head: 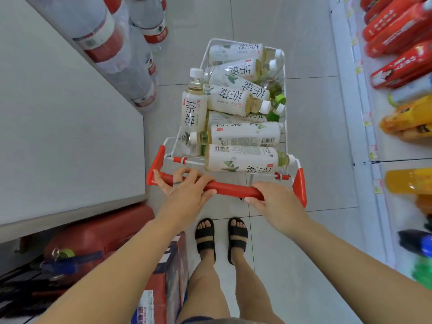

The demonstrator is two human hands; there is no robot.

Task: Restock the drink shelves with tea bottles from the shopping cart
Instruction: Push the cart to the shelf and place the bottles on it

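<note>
**Observer:** While you have both hands on the shopping cart (284, 66), count the restock as barely begun, by my reading. Your left hand (187, 190) curls over the red handle (233, 189) toward its left end. Your right hand (275, 202) wraps the same bar nearer its right end. Neither holds a bottle.

**Operator:** Where does the stock sit?

**Observer:** All in the basket, just beyond the handle. The tea bottles (243, 134) lie heaped on their sides, white labels, pale liquid. One upright bottle (194, 108) stands at the left wall. The nearest bottle (243, 160) lies across the near rim. A few green caps show deep on the right side; I can't tell what those are.

**Operator:** And the shelves?

**Observer:** Drink shelves (364, 113) run along your right, with red packs (397, 26) far and orange bottles (409, 181) nearer. No tea of this label shows on them, and no gap for it is visible from here. Large water bottles (112, 50) stand far left, beside a grey counter (70, 136).

**Operator:** So what's left?

**Observer:** Nearly everything, I'd judge. Park the cart, let go of the handle, then move the heap across bottle by bottle.
</note>
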